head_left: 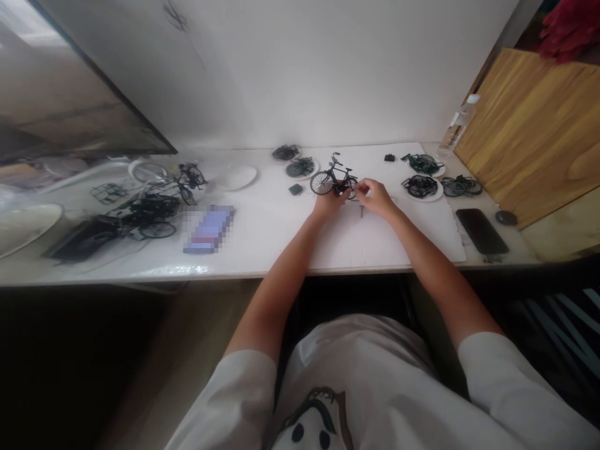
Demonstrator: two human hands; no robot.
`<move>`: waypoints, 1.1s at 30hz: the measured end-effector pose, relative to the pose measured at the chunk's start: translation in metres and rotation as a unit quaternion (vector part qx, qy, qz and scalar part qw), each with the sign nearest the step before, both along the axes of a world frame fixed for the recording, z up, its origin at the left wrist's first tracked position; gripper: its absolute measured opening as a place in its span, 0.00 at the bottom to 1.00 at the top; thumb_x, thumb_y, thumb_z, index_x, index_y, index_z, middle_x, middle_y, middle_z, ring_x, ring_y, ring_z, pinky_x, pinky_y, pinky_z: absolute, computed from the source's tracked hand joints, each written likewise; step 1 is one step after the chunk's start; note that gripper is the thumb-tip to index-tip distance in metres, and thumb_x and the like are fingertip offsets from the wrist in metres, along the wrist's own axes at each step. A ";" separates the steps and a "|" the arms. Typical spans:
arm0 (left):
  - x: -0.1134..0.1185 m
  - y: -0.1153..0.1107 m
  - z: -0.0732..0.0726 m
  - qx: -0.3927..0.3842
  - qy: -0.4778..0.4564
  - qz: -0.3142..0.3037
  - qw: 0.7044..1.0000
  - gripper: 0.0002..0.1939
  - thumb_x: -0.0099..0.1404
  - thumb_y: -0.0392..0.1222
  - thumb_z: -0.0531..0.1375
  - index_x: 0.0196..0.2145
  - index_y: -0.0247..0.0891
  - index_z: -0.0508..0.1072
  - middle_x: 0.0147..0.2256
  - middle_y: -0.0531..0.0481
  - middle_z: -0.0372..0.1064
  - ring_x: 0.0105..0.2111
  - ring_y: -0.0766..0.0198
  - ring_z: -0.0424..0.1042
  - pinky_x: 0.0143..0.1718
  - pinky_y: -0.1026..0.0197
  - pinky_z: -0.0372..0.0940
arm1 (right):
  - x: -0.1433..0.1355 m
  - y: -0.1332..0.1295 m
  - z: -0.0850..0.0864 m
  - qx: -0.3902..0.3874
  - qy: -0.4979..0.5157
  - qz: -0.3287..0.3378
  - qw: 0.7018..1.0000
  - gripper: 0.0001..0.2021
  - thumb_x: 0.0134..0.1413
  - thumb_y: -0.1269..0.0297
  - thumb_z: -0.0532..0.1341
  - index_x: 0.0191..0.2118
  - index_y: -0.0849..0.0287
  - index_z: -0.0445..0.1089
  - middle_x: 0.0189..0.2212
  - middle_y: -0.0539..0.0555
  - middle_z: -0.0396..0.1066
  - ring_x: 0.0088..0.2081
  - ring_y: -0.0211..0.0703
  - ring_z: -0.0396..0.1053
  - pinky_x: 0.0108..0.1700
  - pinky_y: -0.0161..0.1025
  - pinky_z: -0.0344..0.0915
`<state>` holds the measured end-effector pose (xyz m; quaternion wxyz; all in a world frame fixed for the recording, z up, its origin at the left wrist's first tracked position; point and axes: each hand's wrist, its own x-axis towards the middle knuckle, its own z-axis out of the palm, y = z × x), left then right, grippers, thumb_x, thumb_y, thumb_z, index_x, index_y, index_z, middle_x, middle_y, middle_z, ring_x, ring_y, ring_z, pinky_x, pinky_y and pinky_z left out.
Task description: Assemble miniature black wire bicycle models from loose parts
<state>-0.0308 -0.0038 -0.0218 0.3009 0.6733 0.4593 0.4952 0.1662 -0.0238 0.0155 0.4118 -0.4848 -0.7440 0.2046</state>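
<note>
A small black model bicycle (334, 172) stands upright above the white work sheet, its handlebar and front wheel toward the left. My left hand (329, 201) is closed around its lower part from below, near the pedals. At the rear wheel, my right hand (372, 195) is closed in a pinch; whether its fingertips hold the wheel or a small part there is too small to tell. Just below the hands a thin T-shaped metal piece (361, 210) lies on the sheet. A small dark green block (295, 189) lies left of the bicycle.
Plates of dark bicycle parts (302, 167) stand at the back, with more plates (422, 187) to the right. A black phone (482, 230) and a clear bottle (458, 125) are on the right. Several model bicycles (152, 209) crowd the left, beside a blurred-out phone (209, 229).
</note>
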 end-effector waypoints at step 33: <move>0.001 -0.001 0.006 0.021 0.033 0.050 0.998 0.10 0.69 0.46 0.68 0.43 0.39 0.78 0.31 0.49 0.75 0.30 0.62 0.72 0.36 0.59 0.70 | 0.019 -0.021 0.028 -0.221 -0.161 0.181 0.945 0.17 0.47 0.46 0.77 0.37 0.53 0.88 0.26 0.50 0.76 0.27 0.40 0.62 0.33 0.41 0.55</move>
